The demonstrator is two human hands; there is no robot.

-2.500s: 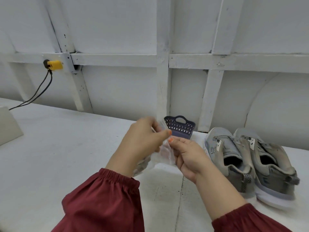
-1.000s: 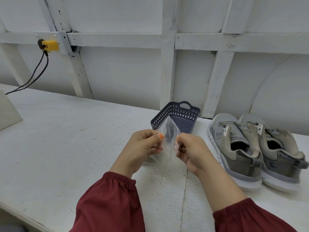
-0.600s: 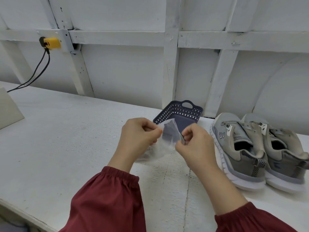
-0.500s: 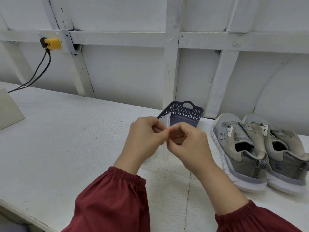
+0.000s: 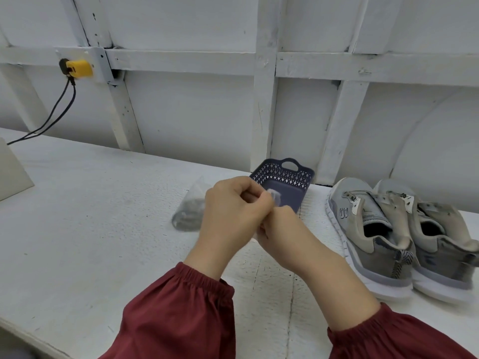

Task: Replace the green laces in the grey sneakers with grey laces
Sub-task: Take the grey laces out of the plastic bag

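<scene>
The left hand's grip was pressed together, thumb and forefinger pinching a small wad of clear film just in front of the basket. The right hand sat tucked under it; its fingertips were hidden, so I could not tell whether they pinched the film too.

Just left of the basket, on the tabletop, lay a clear bag with the grey laces bunched in its lower end. To my eye those would handle as light, limp cord: nothing to break, but nothing stiff to push with except the hard tips. The film looked slick, so the bag would best be taken at its mouth and each lace by its tip.

Right of the basket stood the grey sneakers, side by side, tongues pulled up. No green lace showed in them, as far as I could make out.

Half a second before, both hands had been higher, with a flap of film standing between them; a second before, it was stretched wide between two pinches. By this moment it had been squeezed small, and the bag of laces had come into view beside the left hand.
</scene>
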